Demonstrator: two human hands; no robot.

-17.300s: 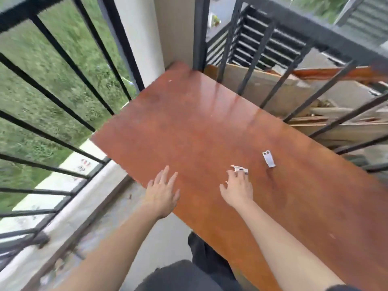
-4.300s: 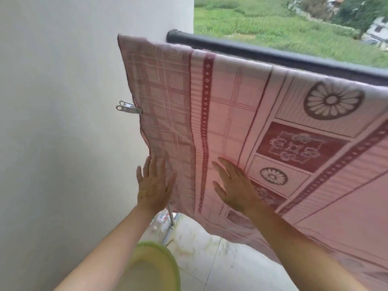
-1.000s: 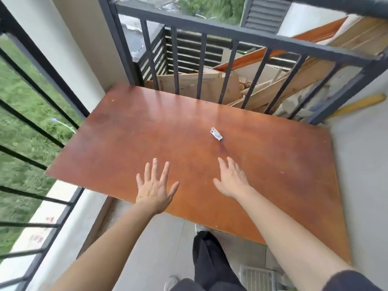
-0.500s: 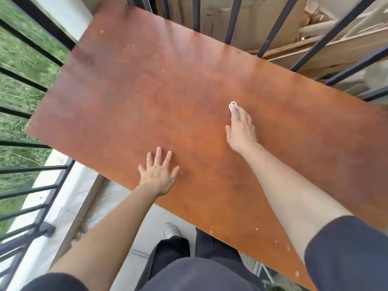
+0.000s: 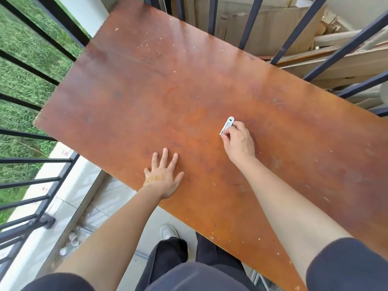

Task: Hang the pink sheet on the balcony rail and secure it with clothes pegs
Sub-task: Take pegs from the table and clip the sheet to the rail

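Note:
A small white clothes peg (image 5: 227, 124) lies on the reddish-brown wooden table (image 5: 163, 85), right of the middle. My right hand (image 5: 238, 143) pinches the near end of the peg with curled fingers. My left hand (image 5: 162, 176) rests flat near the table's front edge, fingers spread, a plaster on its back. The pink sheet is out of view.
Dark metal balcony bars (image 5: 31, 68) run along the left, with grass beyond. More dark bars (image 5: 298, 32) stand behind the table, with cardboard and wooden planks (image 5: 327, 66) stacked past them. My legs and a white shoe (image 5: 169, 231) are below the table edge.
My right hand has drawn back a little and its fingers have closed on the peg, which now sticks out beyond them. My left hand has slid further onto the table.

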